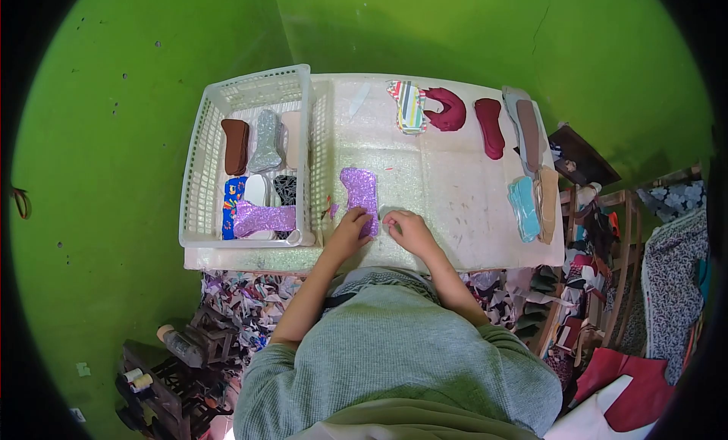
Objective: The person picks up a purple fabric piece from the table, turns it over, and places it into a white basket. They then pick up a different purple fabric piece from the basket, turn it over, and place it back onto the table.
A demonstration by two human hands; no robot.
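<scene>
- a purple glittery cutout [359,188] is lying on the table [447,190] in front of the person, just right of the basket
- the left hand [349,231] is resting on its near end, fingers bent over it; i cannot tell whether they are gripping it
- the right hand [410,231] is hovering or resting just beside its right edge, fingers loosely curled; i cannot tell whether they are pinching anything
- a white plastic basket [191,174] is standing on the table's left side, holding brown cutouts [235,148], gray cutouts [265,142] and, nearer the person, another purple cutout [262,218] that is partly covering a blue patterned piece [230,205]
- striped cutouts [410,106] are lying by a maroon curved piece [450,114] at the far side
- dark red cutouts [490,129] and turquoise cutouts [522,205] are lying farther right
- fabric scraps [250,296] are piling up below the table's near edge
- a green wall [379,30] is rising behind
</scene>
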